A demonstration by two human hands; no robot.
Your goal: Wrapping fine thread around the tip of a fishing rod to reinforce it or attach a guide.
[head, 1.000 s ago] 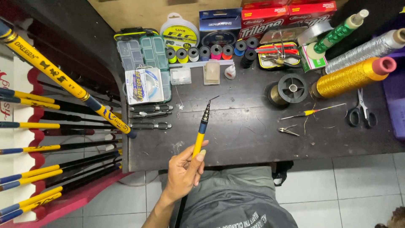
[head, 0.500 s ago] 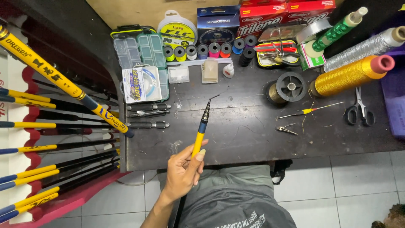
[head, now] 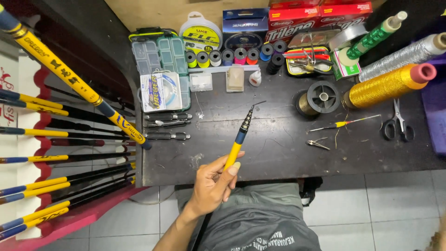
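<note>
The left hand (head: 211, 183), at lower centre of the frame, had its fingers (head: 232, 168) clamped together around the yellow section of a telescopic fishing rod (head: 237, 142), whose dark tip pointed toward upper right above the dark worktable (head: 278, 148). The right hand was out of view. A gold thread cone (head: 388, 86) lay at upper right, scissors (head: 397, 123) just below it, and a clear tackle box (head: 160, 69) at upper left.

Near the table's front edge, a glossy yellow-and-blue rod section (head: 237, 142) looks lacquered. The dark tabletop (head: 260, 153) is matt and scuffed. Toward the right edge lie shiny gold thread (head: 385, 87) and metal scissors (head: 397, 122); clear plastic boxes (head: 160, 58) sit at the back.
</note>
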